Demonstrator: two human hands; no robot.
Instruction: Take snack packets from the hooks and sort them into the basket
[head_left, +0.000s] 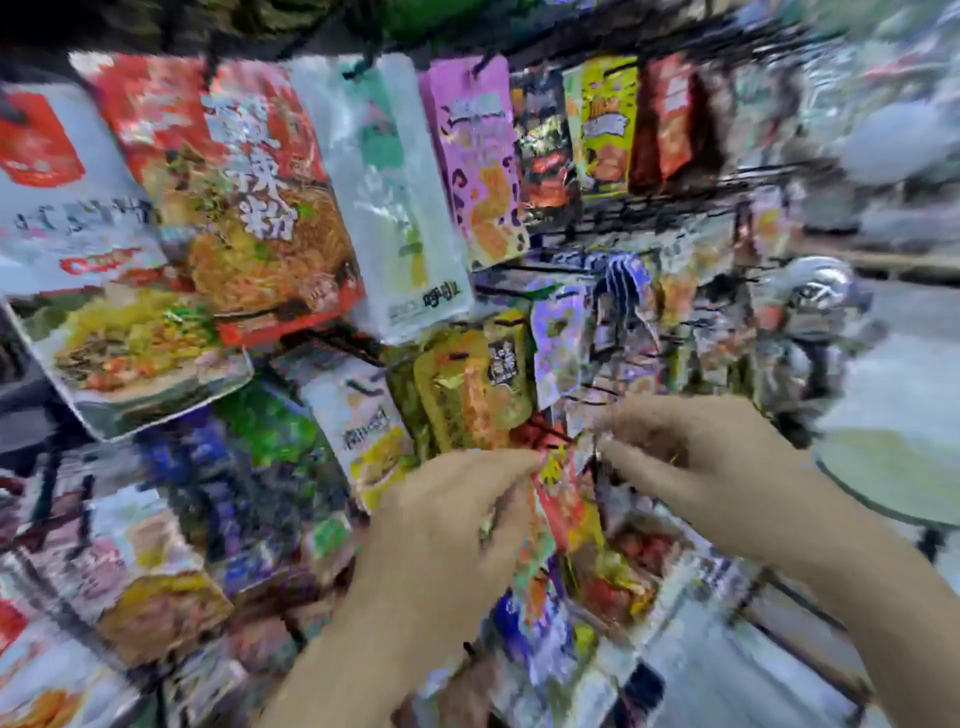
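The red and yellow packet (558, 486) is hanging in the middle of the display, low down and near the person, among a crowd of other packets. It is small and glossy, red with a yellow splash near its top; heavy blur is hiding its print.

Two hands are reaching for it. In the top row, seven packets are hanging side by side: a big white packet (78, 244) at far left, then a red noodle packet (249, 197), a white and green packet (395, 197), a pink packet (480, 161), a dark packet (548, 150), a yellow-green packet (608, 127) and a dark red packet (670, 124). The lower rows are too smeared to count.

The left hand (452, 519) is curling its fingers, and its fingertips (524, 460) are pinching the packet's upper left edge. The right hand (691, 467) is bunching its fingers at the packet's top right; whether they are gripping it cannot be told.
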